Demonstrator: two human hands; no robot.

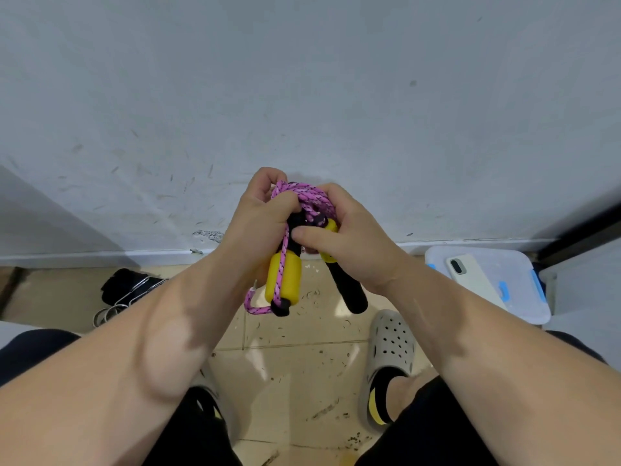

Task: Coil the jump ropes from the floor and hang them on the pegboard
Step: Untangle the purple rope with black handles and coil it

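Note:
A pink braided jump rope point(311, 194) with black-and-yellow handles is bundled between both hands, in front of a grey wall. My left hand point(260, 210) grips the coil and the upper part of one handle point(283, 280), which hangs down with a strand of rope along it and a small loop at its foot. My right hand point(339, 240) grips the other side of the coil, thumb pressed across the front. The second handle point(346, 290) points down from under this hand. No pegboard is in view.
Beige floor tiles point(302, 358) are strewn with small debris. A grey clog point(389, 358) is on my right foot. A translucent lidded box point(510, 284) with blue clips, carrying a phone point(470, 274), stands at right. Dark items with metal wire point(127, 287) lie at left.

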